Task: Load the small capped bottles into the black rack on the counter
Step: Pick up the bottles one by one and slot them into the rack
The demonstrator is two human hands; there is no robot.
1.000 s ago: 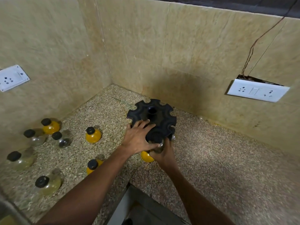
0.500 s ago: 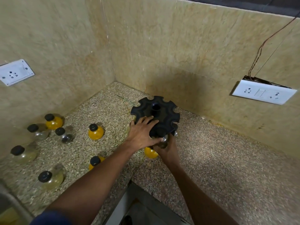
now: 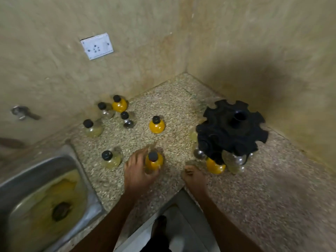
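The black notched rack stands in the counter corner at the right. Beneath its near rim hang an orange bottle and clear bottles. My left hand curls around an orange black-capped bottle standing on the counter left of the rack. My right hand rests on the counter just left of the rack's hanging bottles, fingers loosely bent, holding nothing. Several more capped bottles stand to the left: an orange one, a pale one, and a cluster near the wall.
A steel sink with yellowish liquid lies at the lower left. A white wall socket is on the left wall, a tap fitting below it. The counter's inner corner edge drops away between my arms.
Both hands left the rack. My left hand moved left onto the orange bottle, my right hand pulled back onto the counter. The view swung left, revealing the sink.
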